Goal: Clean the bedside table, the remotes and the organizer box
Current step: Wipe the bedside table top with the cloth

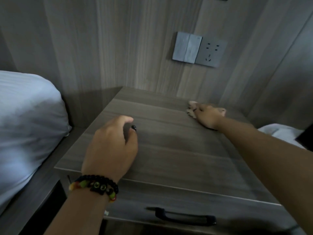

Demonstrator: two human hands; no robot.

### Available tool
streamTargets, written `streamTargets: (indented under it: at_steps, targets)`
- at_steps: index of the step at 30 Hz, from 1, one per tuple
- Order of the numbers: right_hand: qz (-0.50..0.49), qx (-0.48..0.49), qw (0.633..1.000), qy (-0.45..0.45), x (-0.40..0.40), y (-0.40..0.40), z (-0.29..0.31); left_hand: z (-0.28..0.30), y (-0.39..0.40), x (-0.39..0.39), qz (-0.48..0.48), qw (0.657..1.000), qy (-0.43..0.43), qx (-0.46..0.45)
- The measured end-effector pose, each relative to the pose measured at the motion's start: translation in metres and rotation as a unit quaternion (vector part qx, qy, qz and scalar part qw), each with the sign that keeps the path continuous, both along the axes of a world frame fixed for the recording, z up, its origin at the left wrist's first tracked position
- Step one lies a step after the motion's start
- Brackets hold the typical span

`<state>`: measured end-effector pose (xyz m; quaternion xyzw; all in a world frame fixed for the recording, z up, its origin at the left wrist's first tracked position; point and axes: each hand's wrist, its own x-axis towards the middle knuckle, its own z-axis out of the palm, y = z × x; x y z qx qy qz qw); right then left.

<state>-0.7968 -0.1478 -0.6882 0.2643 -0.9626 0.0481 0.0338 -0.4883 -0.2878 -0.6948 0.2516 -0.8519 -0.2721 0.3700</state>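
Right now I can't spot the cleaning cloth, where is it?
In the head view, the cloth lies under the right hand at the far right corner of the bedside table, below the wall socket.

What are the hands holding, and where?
The right hand presses a pale cloth flat on the table, covering its middle. The left hand hovers, loosely curled, holding nothing.
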Motion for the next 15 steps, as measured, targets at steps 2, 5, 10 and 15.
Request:
streamTargets:
  at_steps: [2, 5, 10, 15]
  targets:
    - [0.092, 0.005, 0.996, 0.016, 0.032, -0.018, 0.000, 0.002, 0.001, -0.001, 0.011, 1.000, -0.002, 0.002]
    - [0.210, -0.009, 0.978, 0.014, 0.095, -0.041, -0.003, 0.007, 0.005, 0.000, 0.020, 1.000, -0.003, 0.018]
    - [0.310, -0.051, 0.949, -0.017, 0.180, -0.010, -0.005, 0.010, 0.017, 0.007, 0.028, 0.999, 0.014, 0.042]
    - [0.317, -0.074, 0.945, -0.012, 0.193, 0.073, -0.003, 0.007, 0.055, 0.013, -0.031, 0.999, 0.012, 0.010]
